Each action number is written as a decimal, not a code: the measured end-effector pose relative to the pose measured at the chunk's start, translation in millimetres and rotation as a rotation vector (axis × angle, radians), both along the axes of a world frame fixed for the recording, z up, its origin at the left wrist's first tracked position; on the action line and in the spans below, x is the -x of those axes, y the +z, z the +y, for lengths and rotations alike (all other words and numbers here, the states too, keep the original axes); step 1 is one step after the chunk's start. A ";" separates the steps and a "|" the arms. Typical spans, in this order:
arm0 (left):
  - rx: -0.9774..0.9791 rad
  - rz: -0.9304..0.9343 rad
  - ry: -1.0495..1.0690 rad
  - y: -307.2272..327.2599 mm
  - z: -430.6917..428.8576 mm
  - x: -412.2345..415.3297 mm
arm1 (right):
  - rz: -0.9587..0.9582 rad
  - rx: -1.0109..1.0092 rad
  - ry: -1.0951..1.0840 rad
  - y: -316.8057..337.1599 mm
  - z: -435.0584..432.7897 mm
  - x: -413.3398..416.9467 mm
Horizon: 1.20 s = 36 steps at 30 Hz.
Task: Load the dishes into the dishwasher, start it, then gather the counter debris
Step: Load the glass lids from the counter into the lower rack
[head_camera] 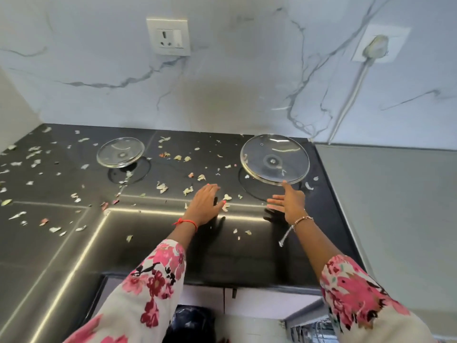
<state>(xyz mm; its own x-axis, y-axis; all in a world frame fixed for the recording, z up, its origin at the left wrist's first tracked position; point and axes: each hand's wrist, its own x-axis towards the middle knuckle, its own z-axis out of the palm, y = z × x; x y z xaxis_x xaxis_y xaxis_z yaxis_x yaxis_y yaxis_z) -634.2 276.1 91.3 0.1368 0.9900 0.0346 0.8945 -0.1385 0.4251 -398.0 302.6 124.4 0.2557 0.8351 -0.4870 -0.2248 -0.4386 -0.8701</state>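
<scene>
I note the debris (162,187) first: pale, green and pinkish scraps lie scattered over the dark glossy surface (247,256), thickest at the left and across the middle, with a few pieces near the front. The left hand (205,203) is open, its fingers straight and together, palm down low over the surface among scraps at the centre. I cannot tell whether it touches the surface. The right hand (290,201) is also open and holds nothing, fingers spread. Its uppermost fingertip is at the near rim of the large glass lid (274,159); contact cannot be confirmed. That lid sits tilted at the right rear of the surface. A small glass lid (120,152) sits tilted at the left rear, well apart from both hands.

A red thread (188,222) circles the left wrist and a bracelet (303,219) the right. Both arms wear floral sleeves (153,280). Behind the surface rises a veined marble wall (222,82) carrying a socket (168,37) and, further right, a plug (376,47) with its cable (351,95) running down.
</scene>
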 end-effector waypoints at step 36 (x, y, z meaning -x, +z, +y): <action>0.003 0.053 0.046 -7.7 -14.7 -13.9 | 0.309 -0.026 -0.199 5.5 -38.4 -39.3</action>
